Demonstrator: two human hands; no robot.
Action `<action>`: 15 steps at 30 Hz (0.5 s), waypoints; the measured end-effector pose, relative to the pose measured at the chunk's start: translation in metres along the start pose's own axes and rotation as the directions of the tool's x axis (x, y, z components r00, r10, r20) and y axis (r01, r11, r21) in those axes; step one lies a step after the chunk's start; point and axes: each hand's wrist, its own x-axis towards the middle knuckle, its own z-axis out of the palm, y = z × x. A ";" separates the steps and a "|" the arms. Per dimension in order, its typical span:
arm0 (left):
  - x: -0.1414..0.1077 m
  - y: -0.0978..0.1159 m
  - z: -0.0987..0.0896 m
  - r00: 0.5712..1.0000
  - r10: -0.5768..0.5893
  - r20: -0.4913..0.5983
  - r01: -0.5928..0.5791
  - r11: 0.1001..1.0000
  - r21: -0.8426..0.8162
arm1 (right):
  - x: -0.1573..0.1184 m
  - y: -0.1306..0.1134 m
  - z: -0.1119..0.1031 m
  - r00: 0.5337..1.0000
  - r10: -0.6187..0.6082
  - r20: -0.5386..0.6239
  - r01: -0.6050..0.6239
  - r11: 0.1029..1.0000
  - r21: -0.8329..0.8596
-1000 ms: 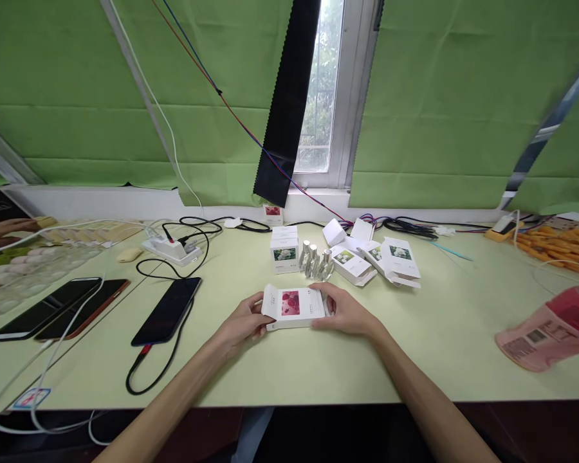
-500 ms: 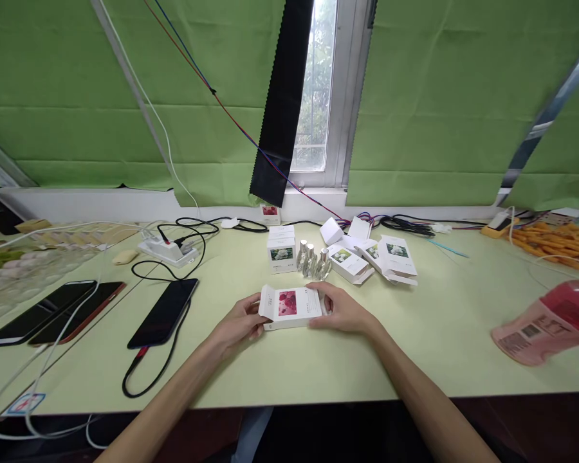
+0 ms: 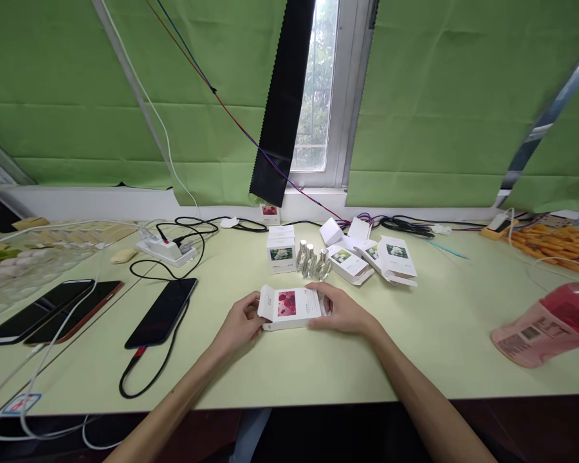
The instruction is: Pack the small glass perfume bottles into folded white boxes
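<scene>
A white box with a red flower picture [image 3: 286, 304] lies flat on the table between my hands, its left end flap raised. My left hand [image 3: 244, 319] has its fingers bent round the open left end. The right end is gripped by my right hand [image 3: 340, 308], thumb at the near edge and fingers at the far edge. Just beyond the box stand several small glass bottles [image 3: 310, 260] with silver caps. Beside them on the left are upright white boxes [image 3: 280, 254]; opened white boxes [image 3: 350, 262] lie to their right.
A black phone [image 3: 161, 313] on a cable lies left of my hands, near a white power strip [image 3: 168, 249]. Two more devices [image 3: 72, 308] are farther left. A pink bottle [image 3: 545, 325] lies at the right.
My left hand has shifted slightly at the box's left end, its fingers now less spread below the flap. My right hand and the box have barely moved.
</scene>
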 end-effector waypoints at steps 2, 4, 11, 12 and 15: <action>0.002 -0.005 -0.002 0.999 0.002 0.048 -0.004 0.999 0.048 | 0.000 0.000 0.000 1.000 0.006 0.002 -0.006 1.000 -0.001; 0.005 -0.006 -0.003 0.996 -0.008 0.089 0.001 0.997 0.079 | 0.000 -0.001 0.000 1.000 0.013 0.006 -0.013 1.000 0.000; 0.009 0.001 -0.003 0.986 -0.006 0.165 -0.013 0.994 0.112 | -0.001 0.000 -0.001 1.000 0.012 0.008 -0.012 1.000 0.006; 0.011 0.001 -0.002 0.985 0.003 0.175 -0.026 0.992 0.126 | -0.001 0.000 -0.001 1.000 0.006 0.009 -0.006 1.000 0.005; 0.016 -0.002 0.000 0.984 0.055 0.167 -0.081 0.985 0.152 | -0.001 0.000 0.001 0.999 -0.034 0.010 0.033 0.999 0.003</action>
